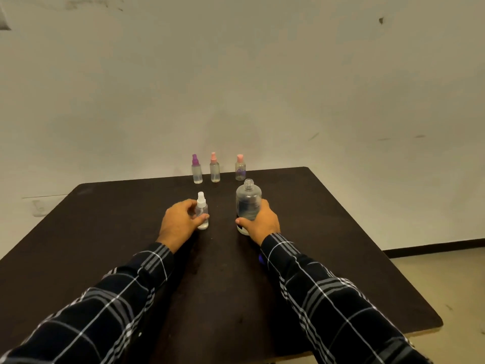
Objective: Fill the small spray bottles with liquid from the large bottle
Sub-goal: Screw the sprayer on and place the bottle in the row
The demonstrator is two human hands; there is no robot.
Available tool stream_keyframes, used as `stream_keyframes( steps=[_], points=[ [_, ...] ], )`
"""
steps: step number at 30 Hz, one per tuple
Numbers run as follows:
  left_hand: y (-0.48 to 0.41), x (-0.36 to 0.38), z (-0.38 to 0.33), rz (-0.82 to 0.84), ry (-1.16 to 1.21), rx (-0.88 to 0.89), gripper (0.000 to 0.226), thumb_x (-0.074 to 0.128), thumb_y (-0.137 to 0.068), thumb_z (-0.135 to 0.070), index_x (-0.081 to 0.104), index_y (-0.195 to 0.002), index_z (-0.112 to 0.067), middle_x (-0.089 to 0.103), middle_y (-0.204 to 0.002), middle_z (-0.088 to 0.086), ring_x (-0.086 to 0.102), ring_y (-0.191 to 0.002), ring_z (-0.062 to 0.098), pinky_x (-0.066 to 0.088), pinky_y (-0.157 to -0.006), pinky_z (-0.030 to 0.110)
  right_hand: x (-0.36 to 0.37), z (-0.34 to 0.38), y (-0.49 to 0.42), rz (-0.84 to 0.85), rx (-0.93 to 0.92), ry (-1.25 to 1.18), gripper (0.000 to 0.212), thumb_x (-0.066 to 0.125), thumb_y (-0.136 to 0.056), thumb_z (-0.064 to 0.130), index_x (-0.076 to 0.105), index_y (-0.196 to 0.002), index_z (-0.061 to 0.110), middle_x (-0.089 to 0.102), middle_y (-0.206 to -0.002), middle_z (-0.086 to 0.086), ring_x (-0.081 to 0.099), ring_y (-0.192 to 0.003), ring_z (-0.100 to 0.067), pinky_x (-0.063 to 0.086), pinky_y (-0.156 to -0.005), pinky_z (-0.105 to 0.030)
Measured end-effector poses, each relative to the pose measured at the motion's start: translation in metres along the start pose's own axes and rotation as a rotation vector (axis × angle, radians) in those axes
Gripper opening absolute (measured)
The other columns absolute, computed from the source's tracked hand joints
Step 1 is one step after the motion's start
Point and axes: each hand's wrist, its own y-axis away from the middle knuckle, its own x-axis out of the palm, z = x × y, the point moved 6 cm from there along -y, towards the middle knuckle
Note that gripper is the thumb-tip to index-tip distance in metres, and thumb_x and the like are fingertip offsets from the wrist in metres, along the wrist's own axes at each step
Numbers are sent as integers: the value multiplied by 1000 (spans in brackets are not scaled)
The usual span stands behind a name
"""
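My right hand (261, 224) wraps its fingers around the uncapped large bottle (248, 203), upright on the dark counter (105, 232). Just left of it, my left hand (179, 223) grips the white-capped spray bottle (202, 211). Beyond it stand three capped spray bottles (214, 168).

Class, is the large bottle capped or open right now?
Open. The large bottle stands upright in the right hand, and its threaded neck is bare, with no cap on it.

Four small spray bottles (202, 211), one large bottle (248, 199).
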Motion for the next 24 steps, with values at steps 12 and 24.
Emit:
stream_keyframes(
  steps=[12, 24],
  points=[
    [-112, 52, -14, 54, -98, 63, 43, 75, -89, -39, 67, -126, -17, 71, -111, 4, 66, -104, 25, 53, -89, 39, -44, -31, -51, 52, -117, 7, 68, 82, -77, 34, 46, -133, 23, 62, -126, 2, 59, -115, -17, 48, -97, -31],
    [-173, 86, -31, -62, -118, 81, 32, 76, -90, -31, 71, -112, -7, 72, -102, 10, 66, -96, 28, 46, -78, 33, -37, -46, -63, 1, -128, 11, 64, 81, -77, 36, 46, -131, 28, 62, -120, 9, 59, -111, -12, 48, -94, -29]
  ],
)
